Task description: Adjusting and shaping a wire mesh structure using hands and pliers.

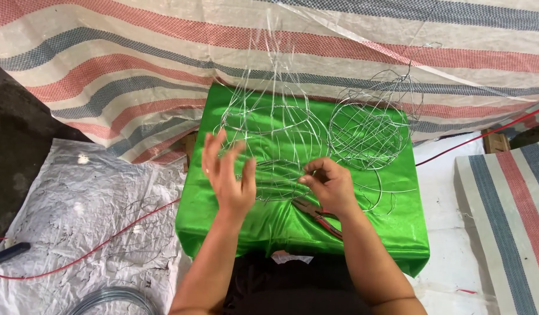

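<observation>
At the centre of the frame the right hand point(330, 185) has its grip pinched shut, thumb and forefinger closed on a thin strand of the wire frame point(275, 140). That frame is an open cage of fine, shiny silver wire, its loops and ribs curving up toward the top of the frame and so thin that they partly vanish against the cloth behind. The left hand point(229, 175), just left of centre, has its grip wide open, fingers spread and slightly curled, palm turned toward the wire; whether the fingertips touch a strand cannot be told, and it holds nothing firmly.

Both hands work over a tabletop covered in glossy green satin cloth point(386, 227), smooth with soft creases and bright highlights. Just below the right hand lie pliers point(316, 216) with dark red handles, flat on the cloth. In the upper right of the green cloth sits a second wire basket point(371, 125), rounded and globe-like, made of the same thin wire.

Behind, a woven tarpaulin point(135, 64) striped red, blue and white hangs in folds. At the lower left, crinkled white plastic sheeting point(77, 216) covers the floor, crossed by a thin red cord point(106, 242), with a coil of grey wire point(114, 298) at the bottom edge.
</observation>
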